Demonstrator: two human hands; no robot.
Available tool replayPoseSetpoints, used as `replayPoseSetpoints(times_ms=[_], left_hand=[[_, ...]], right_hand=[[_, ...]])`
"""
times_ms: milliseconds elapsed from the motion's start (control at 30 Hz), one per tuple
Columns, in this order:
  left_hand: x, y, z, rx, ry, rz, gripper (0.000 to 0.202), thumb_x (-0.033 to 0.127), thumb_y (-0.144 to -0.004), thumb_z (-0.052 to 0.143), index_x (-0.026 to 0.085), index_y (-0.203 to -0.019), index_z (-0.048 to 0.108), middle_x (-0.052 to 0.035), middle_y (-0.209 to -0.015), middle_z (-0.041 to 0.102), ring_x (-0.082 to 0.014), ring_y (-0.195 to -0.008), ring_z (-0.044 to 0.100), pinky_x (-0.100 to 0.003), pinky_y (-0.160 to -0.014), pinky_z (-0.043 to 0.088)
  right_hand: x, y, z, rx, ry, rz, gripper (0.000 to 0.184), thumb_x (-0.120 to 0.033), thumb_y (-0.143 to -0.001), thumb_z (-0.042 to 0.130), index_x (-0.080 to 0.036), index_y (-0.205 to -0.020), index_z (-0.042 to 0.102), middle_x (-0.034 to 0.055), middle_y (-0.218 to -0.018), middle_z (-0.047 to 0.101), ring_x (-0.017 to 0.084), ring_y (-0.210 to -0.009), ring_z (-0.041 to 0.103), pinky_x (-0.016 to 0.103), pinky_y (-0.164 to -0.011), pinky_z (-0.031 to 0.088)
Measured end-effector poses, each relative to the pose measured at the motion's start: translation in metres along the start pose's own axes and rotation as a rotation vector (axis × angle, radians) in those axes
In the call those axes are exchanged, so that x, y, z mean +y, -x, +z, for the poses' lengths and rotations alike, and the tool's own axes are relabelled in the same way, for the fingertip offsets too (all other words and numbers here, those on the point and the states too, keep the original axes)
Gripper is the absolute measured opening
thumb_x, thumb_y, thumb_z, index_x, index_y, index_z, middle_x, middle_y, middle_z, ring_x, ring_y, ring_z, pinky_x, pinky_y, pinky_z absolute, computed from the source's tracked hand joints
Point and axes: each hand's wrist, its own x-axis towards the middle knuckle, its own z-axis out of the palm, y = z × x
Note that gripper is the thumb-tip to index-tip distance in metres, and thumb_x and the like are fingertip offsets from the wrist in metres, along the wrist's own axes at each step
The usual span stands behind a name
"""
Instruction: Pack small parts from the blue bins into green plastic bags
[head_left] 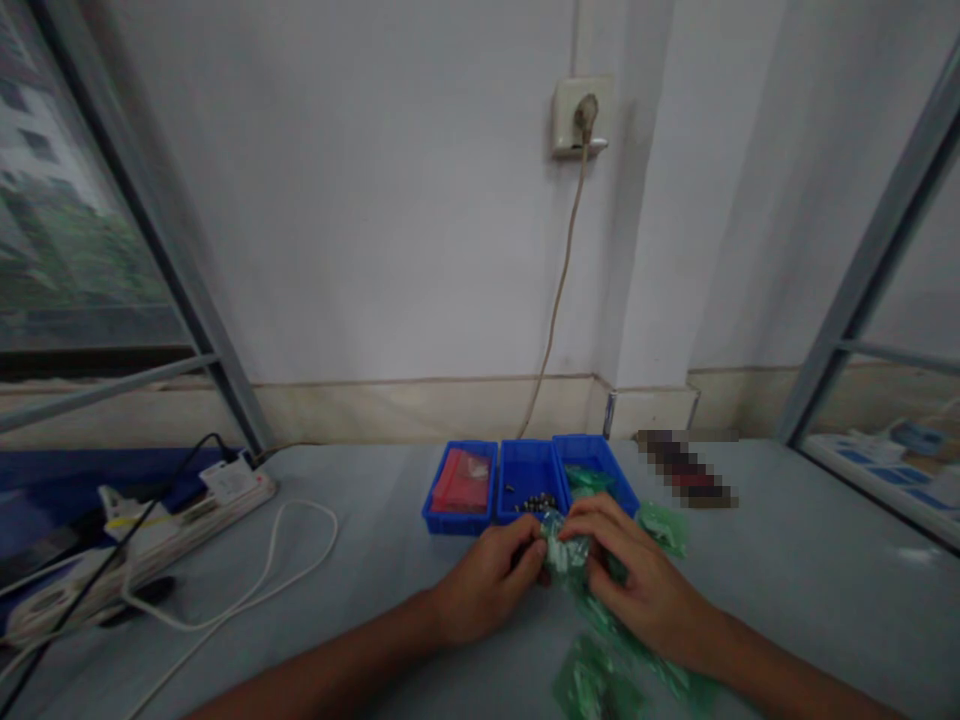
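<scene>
Green bag [568,562] between hands [484,580] [646,592], only partly visible

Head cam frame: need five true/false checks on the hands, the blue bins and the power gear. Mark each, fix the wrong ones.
1. The left hand and right hand both hold green plastic film. True.
2. The red packet lies in the middle blue bin. False: it is in the left blue bin.
3. Small metallic pieces lie in the middle blue bin. True.
4. The power strip is to the right of the bins. False: it is to their left.
5. A plug sits in the wall socket. True.
</scene>
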Motion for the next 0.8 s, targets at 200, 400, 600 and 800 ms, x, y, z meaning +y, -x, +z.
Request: replayPoseSetpoints(times_ms=[200,400,600,800], left_hand=[[-0.0026,0.0006,0.0006,-0.026,0.03,-0.018,0.041,0.052,-0.111,0.05,0.016,-0.095,0.061,-0.0007,-0.083,0.061,-0.0154,-0.074,0.055,-0.026,-0.068,0.041],[-0.0013,0.001,0.0015,-0.022,0.008,-0.033,0.042,0.053,-0.109,0.053,0.017,-0.09,0.058,0.0024,-0.077,0.053,-0.0131,-0.068,0.044,-0.025,-0.063,0.034],[0.0016,0.0007,0.0001,-0.031,0.021,-0.021,0.04,0.051,-0.111,0.051,0.017,-0.091,0.057,0.0017,-0.079,0.054,-0.0133,-0.069,0.046,-0.025,-0.064,0.035],[0.0013,0.0009,0.0005,-0.042,0.018,-0.004,0.037,0.049,-0.112,0.05,0.017,-0.097,0.059,0.0005,-0.082,0.059,-0.014,-0.071,0.051,-0.025,-0.065,0.038]], right_hand=[[0.0012,-0.0005,-0.0021,-0.047,0.013,0.054,0.036,-0.004,-0.094,0.058,-0.028,-0.119,0.067,0.008,-0.13,0.061,0.022,-0.106,0.069,0.03,-0.079,0.058],[0.0007,-0.0012,-0.0035,-0.056,0.088,-0.046,0.036,-0.004,-0.095,0.059,-0.027,-0.121,0.068,0.0086,-0.129,0.064,0.025,-0.118,0.067,0.037,-0.1,0.057],[0.0012,-0.0012,-0.0044,-0.067,0.063,-0.033,0.035,-0.005,-0.096,0.061,-0.027,-0.122,0.067,0.008,-0.13,0.063,0.024,-0.119,0.066,0.035,-0.1,0.056],[0.0001,-0.0015,-0.0041,-0.063,0.057,-0.031,0.034,-0.008,-0.1,0.059,-0.028,-0.126,0.068,0.009,-0.13,0.062,0.024,-0.12,0.067,0.036,-0.103,0.055]])
